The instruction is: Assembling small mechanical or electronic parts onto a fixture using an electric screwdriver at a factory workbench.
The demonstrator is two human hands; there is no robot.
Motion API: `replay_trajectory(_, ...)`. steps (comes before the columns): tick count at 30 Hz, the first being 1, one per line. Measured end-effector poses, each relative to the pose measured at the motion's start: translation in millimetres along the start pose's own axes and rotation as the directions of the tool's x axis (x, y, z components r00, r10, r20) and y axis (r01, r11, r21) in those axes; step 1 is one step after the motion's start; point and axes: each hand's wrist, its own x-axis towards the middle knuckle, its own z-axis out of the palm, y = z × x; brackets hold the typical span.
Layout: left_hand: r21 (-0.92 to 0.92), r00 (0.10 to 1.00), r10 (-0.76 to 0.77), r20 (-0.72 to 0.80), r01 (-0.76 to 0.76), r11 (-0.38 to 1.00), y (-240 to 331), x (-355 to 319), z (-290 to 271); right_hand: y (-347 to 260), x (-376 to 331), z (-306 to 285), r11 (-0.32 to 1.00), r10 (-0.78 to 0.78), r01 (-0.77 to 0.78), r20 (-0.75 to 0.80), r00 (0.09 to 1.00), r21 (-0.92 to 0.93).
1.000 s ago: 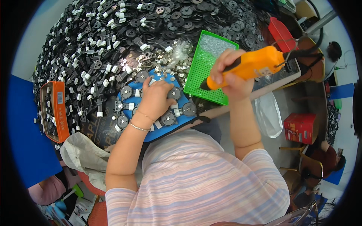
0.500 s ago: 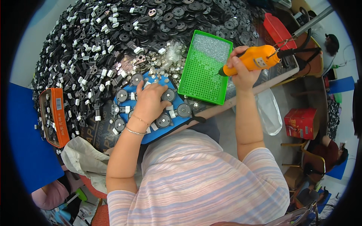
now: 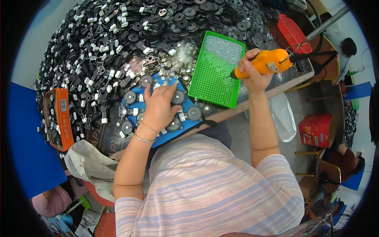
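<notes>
My right hand [image 3: 256, 75] grips an orange electric screwdriver [image 3: 270, 61]. Its dark tip points left, over the right rim of a green perforated tray [image 3: 194, 89], where small silver screws [image 3: 223, 48] are heaped at the far end. Spread over a blue board [image 3: 170, 138] is my left hand [image 3: 160, 103], palm down with fingers stretched out. Its fingertips are close to the black round wheels on the board, among them one wheel [image 3: 178, 96] by the index finger and another [image 3: 145, 80] beyond it. White tabs stick out beside several wheels. What lies under the palm is hidden.
A large heap of black parts with white ends [image 3: 92, 59] covers the table's left, with black discs [image 3: 189, 15] behind. Small metal caps [image 3: 169, 65] lie beyond the board. An orange box [image 3: 65, 118] stands left, a red tray [image 3: 293, 33] far right. A cable trails from the screwdriver.
My left hand has shifted slightly, its fingers now straighter and reaching a little farther over the board. The right hand and screwdriver have hardly moved.
</notes>
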Motion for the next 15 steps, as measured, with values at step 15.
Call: replay_trajectory(15, -0.059, 1.000, 0.022, -0.009, -0.022, 0.998, 4.8, -49.6, -14.9, -36.2, -38.1, 95.8, 0.966, 0.088, -0.182, 0.432, 0.898, 0.183)
